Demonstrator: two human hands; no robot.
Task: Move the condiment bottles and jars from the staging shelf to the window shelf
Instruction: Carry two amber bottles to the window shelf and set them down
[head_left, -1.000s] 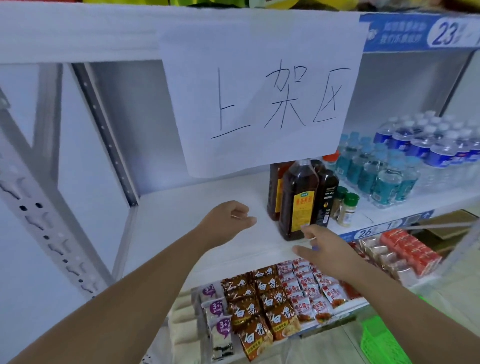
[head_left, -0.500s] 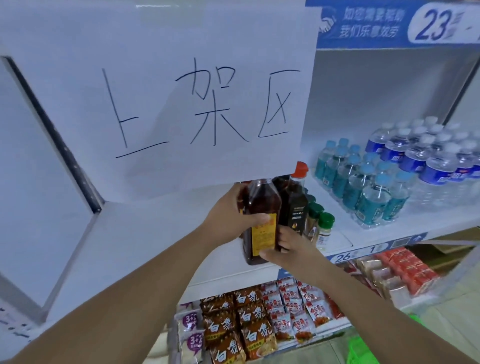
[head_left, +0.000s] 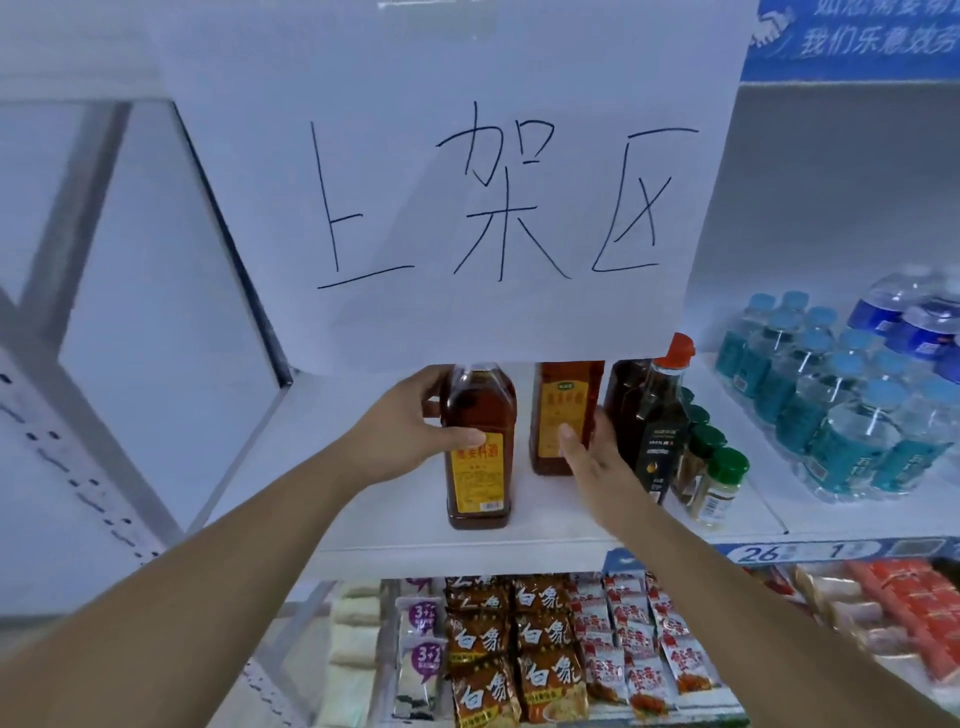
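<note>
Two brown bottles with yellow labels stand on the white shelf (head_left: 545, 525). My left hand (head_left: 410, 431) is wrapped around the shoulder of the front bottle (head_left: 478, 452), which stands upright near the shelf's front edge. My right hand (head_left: 597, 457) reaches to the second bottle (head_left: 563, 410) behind it, fingers spread and touching its right side. To the right stand a dark bottle with an orange cap (head_left: 662, 421) and small green-capped spice jars (head_left: 719, 488). A hanging paper sign (head_left: 467, 182) hides the bottle tops.
Shrink-wrapped packs of water bottles (head_left: 852, 410) fill the right of the shelf. Below are snack packets (head_left: 540, 654) and red boxes (head_left: 909, 613). The shelf's left part is bare, bounded by a grey upright post (head_left: 228, 244).
The front bottle has come forward and to the left, away from the group, in my left hand. My right hand has left it and reached back to the second bottle.
</note>
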